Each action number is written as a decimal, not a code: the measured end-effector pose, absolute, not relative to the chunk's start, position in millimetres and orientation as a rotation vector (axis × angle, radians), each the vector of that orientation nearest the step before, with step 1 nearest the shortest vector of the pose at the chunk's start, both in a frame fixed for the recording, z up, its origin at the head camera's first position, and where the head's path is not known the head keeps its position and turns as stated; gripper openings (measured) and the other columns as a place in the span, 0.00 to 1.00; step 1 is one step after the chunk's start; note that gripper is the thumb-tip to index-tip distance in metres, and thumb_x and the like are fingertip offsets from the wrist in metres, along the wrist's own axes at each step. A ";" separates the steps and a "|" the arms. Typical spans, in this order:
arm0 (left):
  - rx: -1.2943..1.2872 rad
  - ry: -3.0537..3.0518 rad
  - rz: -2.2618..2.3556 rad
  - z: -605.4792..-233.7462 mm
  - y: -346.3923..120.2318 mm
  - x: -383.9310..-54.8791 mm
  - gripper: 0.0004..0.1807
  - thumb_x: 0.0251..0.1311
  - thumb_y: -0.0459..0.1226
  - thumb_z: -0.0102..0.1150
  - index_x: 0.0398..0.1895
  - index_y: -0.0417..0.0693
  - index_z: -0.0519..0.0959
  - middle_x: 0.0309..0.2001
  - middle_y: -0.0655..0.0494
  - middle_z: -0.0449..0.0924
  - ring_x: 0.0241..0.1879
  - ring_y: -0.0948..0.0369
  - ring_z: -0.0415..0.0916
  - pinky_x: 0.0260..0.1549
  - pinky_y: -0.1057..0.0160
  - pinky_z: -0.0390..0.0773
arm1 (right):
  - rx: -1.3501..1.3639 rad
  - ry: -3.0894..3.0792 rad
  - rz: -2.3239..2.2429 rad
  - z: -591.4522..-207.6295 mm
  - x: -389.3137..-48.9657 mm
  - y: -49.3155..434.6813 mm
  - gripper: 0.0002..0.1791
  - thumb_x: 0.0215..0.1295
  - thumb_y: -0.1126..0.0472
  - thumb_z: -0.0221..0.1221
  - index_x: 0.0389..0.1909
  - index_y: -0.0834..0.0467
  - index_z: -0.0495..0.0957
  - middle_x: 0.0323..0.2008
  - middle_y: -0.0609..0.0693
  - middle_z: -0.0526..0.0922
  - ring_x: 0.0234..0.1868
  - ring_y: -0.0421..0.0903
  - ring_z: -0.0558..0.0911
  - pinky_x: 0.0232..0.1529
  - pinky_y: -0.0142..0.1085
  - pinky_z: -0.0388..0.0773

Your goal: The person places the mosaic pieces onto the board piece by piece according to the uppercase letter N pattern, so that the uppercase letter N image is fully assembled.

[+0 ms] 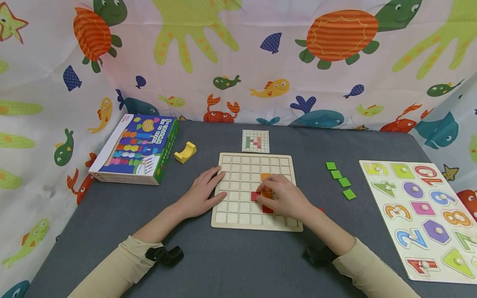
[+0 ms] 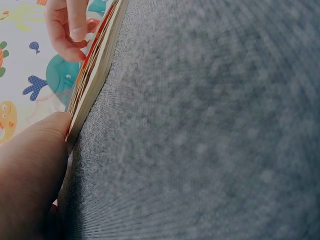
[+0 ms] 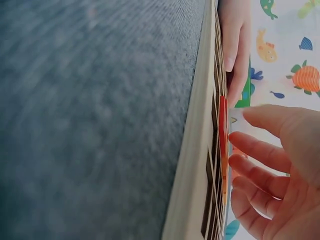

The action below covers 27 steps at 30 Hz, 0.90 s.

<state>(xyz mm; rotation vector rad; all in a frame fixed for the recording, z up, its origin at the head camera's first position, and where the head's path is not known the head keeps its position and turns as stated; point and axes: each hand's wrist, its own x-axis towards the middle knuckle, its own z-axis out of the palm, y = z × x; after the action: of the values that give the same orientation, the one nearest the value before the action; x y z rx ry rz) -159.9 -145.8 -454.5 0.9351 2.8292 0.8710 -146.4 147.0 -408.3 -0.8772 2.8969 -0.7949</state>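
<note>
A pale wooden grid board (image 1: 238, 161) lies on the table, with orange tiles (image 1: 265, 176) and red tiles (image 1: 267, 210) in its cells. My left hand (image 1: 203, 192) rests at the board's left edge, its thumb over the rim and its fingers loosely extended. Over the tiles is my right hand (image 1: 285, 196), with thumb and index fingertip close to a single red tile (image 1: 254, 196). In the right wrist view, the right hand's fingers (image 3: 260, 150) are relaxed and slightly bent, with a gap between thumb and index and nothing held. The right hand hides some cells.
Behind the board lies a pattern card (image 1: 255, 141). Several green tiles (image 1: 344, 182) lie to its right, before a number puzzle board (image 1: 421, 211). A red piece (image 1: 321, 210) shows beside the right wrist. At left are a game box (image 1: 138, 149) and a yellow curved block (image 1: 185, 152).
</note>
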 end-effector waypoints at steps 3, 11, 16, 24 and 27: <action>0.938 2.825 0.873 -454.3 -145.5 -159.9 0.34 0.72 0.49 0.50 0.75 0.42 0.58 0.75 0.42 0.48 0.74 0.45 0.45 0.64 0.37 0.52 | -0.865 2.866 -0.847 -407.3 -145.7 153.9 0.04 0.64 0.54 0.64 0.36 0.50 0.83 0.39 0.44 0.80 0.45 0.46 0.74 0.42 0.42 0.75; 0.933 2.824 0.874 -453.3 -146.1 -159.0 0.34 0.72 0.48 0.50 0.75 0.41 0.58 0.75 0.42 0.48 0.74 0.45 0.45 0.65 0.38 0.50 | -0.845 2.853 -0.898 -403.0 -142.5 192.4 0.05 0.64 0.60 0.65 0.40 0.52 0.84 0.36 0.41 0.81 0.34 0.41 0.75 0.34 0.36 0.74; 0.936 2.827 0.880 -452.5 -145.9 -158.5 0.34 0.72 0.48 0.51 0.74 0.41 0.58 0.75 0.41 0.49 0.73 0.45 0.45 0.65 0.38 0.50 | -0.842 2.894 -0.856 -402.5 -135.6 221.6 0.06 0.63 0.61 0.66 0.40 0.52 0.84 0.36 0.41 0.81 0.32 0.41 0.75 0.31 0.34 0.71; 0.936 2.835 0.873 -453.7 -145.3 -158.9 0.34 0.72 0.48 0.51 0.74 0.41 0.59 0.75 0.42 0.49 0.73 0.45 0.45 0.65 0.38 0.50 | -0.751 2.886 -0.722 -395.2 -122.5 263.9 0.11 0.60 0.58 0.68 0.43 0.52 0.84 0.42 0.43 0.82 0.43 0.45 0.78 0.45 0.46 0.76; 0.934 2.834 0.877 -453.9 -145.0 -159.0 0.34 0.72 0.48 0.51 0.75 0.41 0.58 0.75 0.42 0.49 0.73 0.46 0.45 0.65 0.38 0.50 | -0.748 2.867 -0.672 -393.4 -118.1 276.2 0.13 0.58 0.55 0.70 0.44 0.51 0.84 0.42 0.43 0.82 0.44 0.45 0.78 0.46 0.47 0.76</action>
<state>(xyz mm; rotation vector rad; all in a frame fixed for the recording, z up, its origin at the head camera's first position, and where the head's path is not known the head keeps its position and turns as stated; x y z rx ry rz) -159.0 -145.0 -453.9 0.9338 2.8344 0.8771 -118.1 276.2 -393.4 -0.7484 2.8669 -0.6720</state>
